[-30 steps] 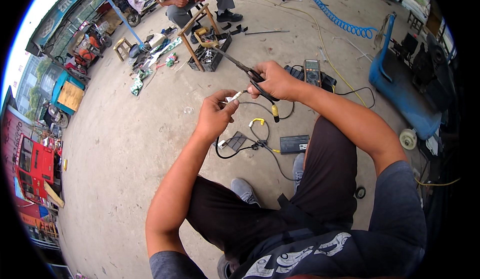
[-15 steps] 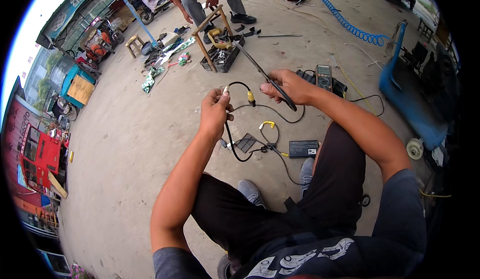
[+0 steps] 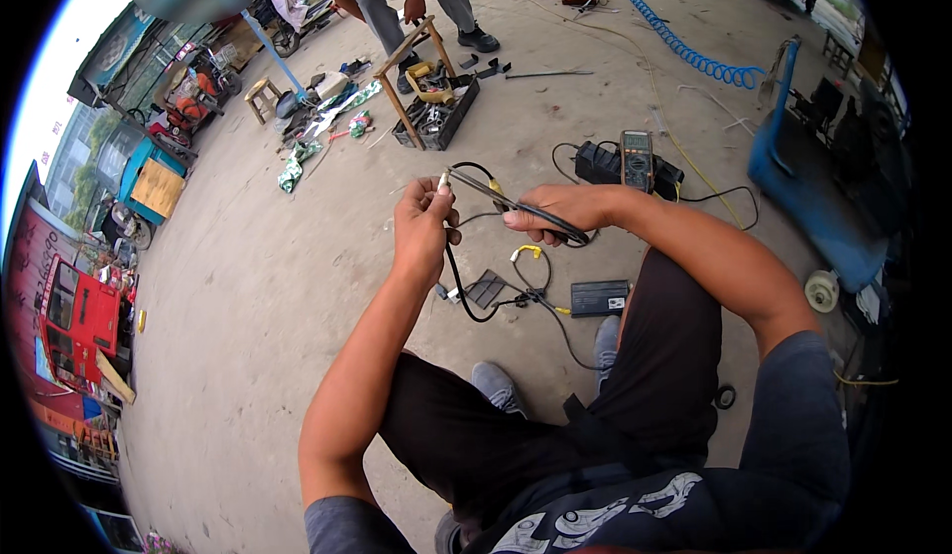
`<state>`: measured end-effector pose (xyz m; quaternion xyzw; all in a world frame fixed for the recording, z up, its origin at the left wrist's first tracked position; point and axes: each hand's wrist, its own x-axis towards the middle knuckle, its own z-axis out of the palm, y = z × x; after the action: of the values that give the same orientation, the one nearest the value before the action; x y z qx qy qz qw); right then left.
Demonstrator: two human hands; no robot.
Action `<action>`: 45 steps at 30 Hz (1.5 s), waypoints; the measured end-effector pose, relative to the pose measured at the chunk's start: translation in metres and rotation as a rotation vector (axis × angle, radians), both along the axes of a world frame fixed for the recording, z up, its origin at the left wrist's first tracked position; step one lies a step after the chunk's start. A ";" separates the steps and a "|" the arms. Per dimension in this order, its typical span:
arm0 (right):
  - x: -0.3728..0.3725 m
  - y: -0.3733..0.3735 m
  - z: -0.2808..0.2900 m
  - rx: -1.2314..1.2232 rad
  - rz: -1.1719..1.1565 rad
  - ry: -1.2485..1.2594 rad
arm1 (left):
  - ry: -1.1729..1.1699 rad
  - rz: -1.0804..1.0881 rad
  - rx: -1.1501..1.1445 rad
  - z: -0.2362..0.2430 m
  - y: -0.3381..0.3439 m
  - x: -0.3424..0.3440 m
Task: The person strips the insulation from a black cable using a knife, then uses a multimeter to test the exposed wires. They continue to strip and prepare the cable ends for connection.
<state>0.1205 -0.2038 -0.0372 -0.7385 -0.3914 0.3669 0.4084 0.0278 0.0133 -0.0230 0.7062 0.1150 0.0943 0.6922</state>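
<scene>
My left hand (image 3: 426, 212) pinches the pale plug (image 3: 443, 183) at the end of a black cable (image 3: 458, 281), which loops down to the ground. Closed round the black handle of a long, slim metal tool (image 3: 496, 195), my right hand (image 3: 557, 210) holds it level. The tool's thin tip reaches the top of the plug; whether it has gone inside I cannot tell. A yellow connector (image 3: 496, 187) on the cable's arc is partly hidden behind the tool. Below my hands lie a yellow angled plug (image 3: 528, 251) and a dark box-shaped adapter (image 3: 599, 298).
A multimeter (image 3: 637, 160) rests on a black case (image 3: 600, 163) to the right. Ahead are a tool crate (image 3: 451, 123), a wooden stool frame (image 3: 397, 108) and a person (image 3: 382, 3) bending over. A blue metal frame (image 3: 783, 202) stands at right, near a coiled blue hose (image 3: 684, 46).
My right hand has lowered the tool and turned it, bringing its tip from pointing far ahead to the plug in my left hand. The left hand stays nearly in place.
</scene>
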 end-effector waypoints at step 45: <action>0.003 0.010 -0.006 0.209 -0.222 -0.450 | 0.075 -0.048 0.413 0.014 0.005 -0.006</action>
<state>0.1233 -0.1940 -0.0433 -0.7936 -0.4247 0.1041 0.4231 0.0221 0.0188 -0.0089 0.8388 0.1020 0.0729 0.5299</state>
